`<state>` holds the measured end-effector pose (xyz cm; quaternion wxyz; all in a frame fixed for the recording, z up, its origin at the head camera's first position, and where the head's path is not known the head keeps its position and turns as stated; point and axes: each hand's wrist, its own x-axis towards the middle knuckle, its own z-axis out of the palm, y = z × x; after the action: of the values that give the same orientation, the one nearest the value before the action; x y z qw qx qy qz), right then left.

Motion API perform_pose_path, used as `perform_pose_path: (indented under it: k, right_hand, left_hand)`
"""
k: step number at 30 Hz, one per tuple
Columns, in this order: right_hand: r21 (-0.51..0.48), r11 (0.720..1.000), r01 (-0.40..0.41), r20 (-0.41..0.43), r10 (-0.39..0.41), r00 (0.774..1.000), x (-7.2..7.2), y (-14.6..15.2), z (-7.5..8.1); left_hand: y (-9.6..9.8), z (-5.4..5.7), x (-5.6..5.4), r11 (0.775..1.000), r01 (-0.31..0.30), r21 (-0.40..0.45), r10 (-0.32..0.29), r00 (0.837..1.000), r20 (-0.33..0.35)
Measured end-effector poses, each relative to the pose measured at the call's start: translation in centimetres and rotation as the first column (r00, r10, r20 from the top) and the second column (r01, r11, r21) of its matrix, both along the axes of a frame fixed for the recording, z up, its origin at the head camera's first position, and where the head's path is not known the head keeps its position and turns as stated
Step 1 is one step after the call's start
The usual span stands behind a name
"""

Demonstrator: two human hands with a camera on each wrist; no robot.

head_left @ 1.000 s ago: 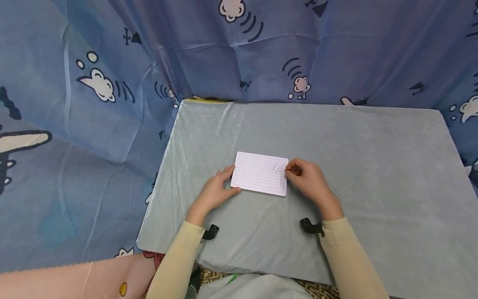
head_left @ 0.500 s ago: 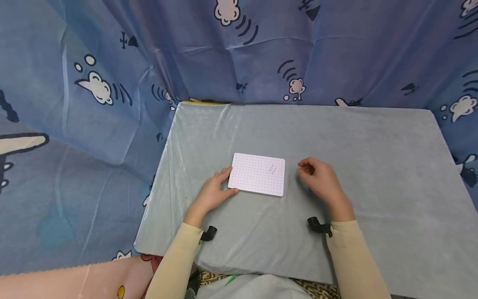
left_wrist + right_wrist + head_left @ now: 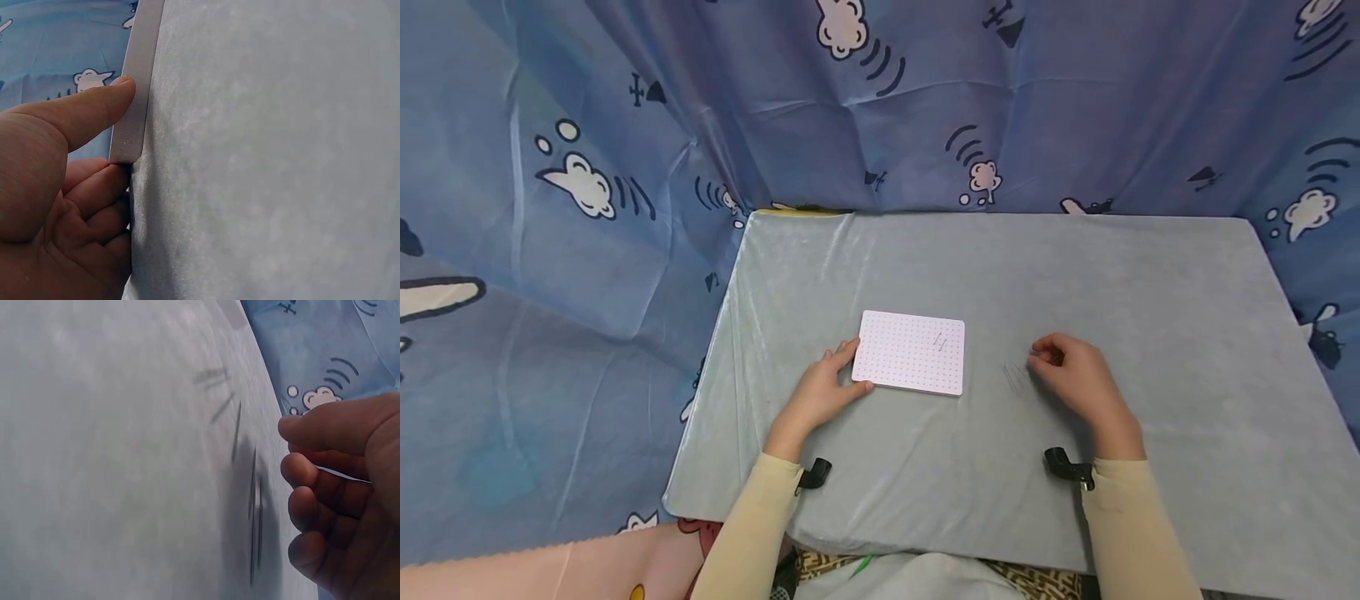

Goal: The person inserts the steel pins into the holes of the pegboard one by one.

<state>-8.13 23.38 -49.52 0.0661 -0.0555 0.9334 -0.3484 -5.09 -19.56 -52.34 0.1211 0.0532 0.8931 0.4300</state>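
Observation:
A white board with a grid of small dots lies on the cloth-covered table. A few thin dark needle-like sticks show at its upper right. My left hand holds the board's lower left corner; in the left wrist view the thumb rests on the board's side edge and the fingers are at its corner. Several thin metal needle-like sticks lie right of the board. Beside them hovers my right hand, fingers loosely bent. In the right wrist view, nothing shows between its fingertips above the sticks.
A grey velvety cloth covers the table. Blue printed curtains hang along its back and left side. Black wrist mounts sit on both wrists, and the person's lap is at the table's front edge.
My right hand has moved right, away from the board's right edge, to beside the loose sticks. The left hand has stayed at the board while the head view shifted slightly.

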Motion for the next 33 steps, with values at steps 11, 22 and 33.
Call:
perform_pose_path:
  k: [11, 22, 33]
  right_hand:
    - [0.100, 0.994, 0.039, 0.006, -0.039, 0.999, 1.2, 2.0, -0.8]
    - [0.128, 0.991, 0.043, 0.036, -0.048, 0.998, 1.6, 2.7, -0.3]
    - [0.174, 0.985, 0.002, 0.050, -0.011, 0.999, 1.8, 2.3, 0.2]
  left_hand:
    - [0.0, -0.4, 0.2, 1.000, 0.003, -0.017, -0.003, 1.000, 0.008]
    - [0.4, 0.1, 0.3, 1.000, -0.003, -0.013, 0.003, 1.000, -0.009]
    - [0.4, -0.1, 0.2, 1.000, -0.006, -0.024, 0.005, 1.000, -0.025]
